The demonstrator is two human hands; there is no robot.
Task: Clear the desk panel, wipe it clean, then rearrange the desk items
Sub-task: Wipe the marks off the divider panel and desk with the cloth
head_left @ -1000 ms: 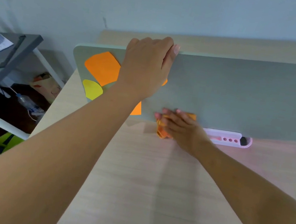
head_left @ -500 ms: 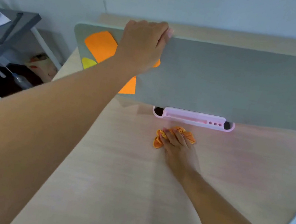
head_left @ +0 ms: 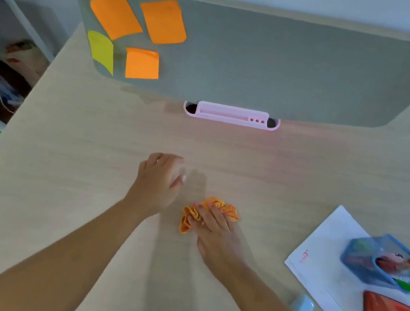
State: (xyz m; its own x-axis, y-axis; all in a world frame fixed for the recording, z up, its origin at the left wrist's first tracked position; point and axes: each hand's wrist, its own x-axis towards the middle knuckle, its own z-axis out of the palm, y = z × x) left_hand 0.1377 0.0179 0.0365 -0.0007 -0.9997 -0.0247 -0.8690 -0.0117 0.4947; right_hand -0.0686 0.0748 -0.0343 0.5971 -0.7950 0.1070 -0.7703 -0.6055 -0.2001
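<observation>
Mid-bench, our right hand presses flat on crumpled cloth; left hand loosely spread, empty, just beside it, nearer the far-left sticky notes.

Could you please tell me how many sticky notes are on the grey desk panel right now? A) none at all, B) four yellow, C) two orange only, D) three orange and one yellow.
D: on the left part of the desk panel there are three orange notes and one yellow note beside them.
</observation>
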